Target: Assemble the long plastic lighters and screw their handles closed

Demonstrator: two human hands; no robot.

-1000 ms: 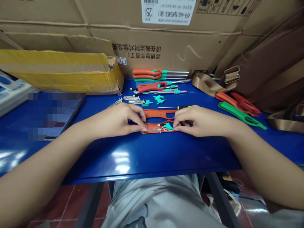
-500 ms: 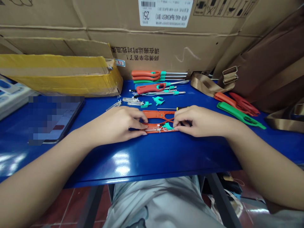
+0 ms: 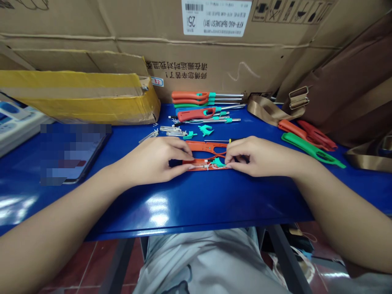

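An open orange lighter casing half point(image 3: 211, 168) lies on the blue table between my hands. A clear fuel tube point(image 3: 200, 166), thin white wires and a green trigger piece point(image 3: 218, 162) sit inside it. My left hand point(image 3: 162, 159) grips the casing's left end, its thumb on the tube and its fingers at the far edge. My right hand point(image 3: 249, 157) pinches the right end beside the trigger piece; its fingertips partly hide what they hold. Just beyond lies the other orange casing half point(image 3: 200, 146), and a screwdriver point(image 3: 217, 141) rests behind that, its handle partly behind my right hand.
Several assembled lighters point(image 3: 196, 114) lie at the back, with loose clear tubes point(image 3: 173, 130) and green trigger pieces point(image 3: 206, 130) nearer. A phone point(image 3: 82, 163) and yellow-taped box point(image 3: 122, 102) are left. Coloured casings point(image 3: 309, 147) and a brown strap point(image 3: 263, 108) lie right.
My left thumb has shifted slightly inward along the clear tube, and the gap between thumb and fingers has widened. My right hand keeps its pinch. The whole view has shifted slightly.
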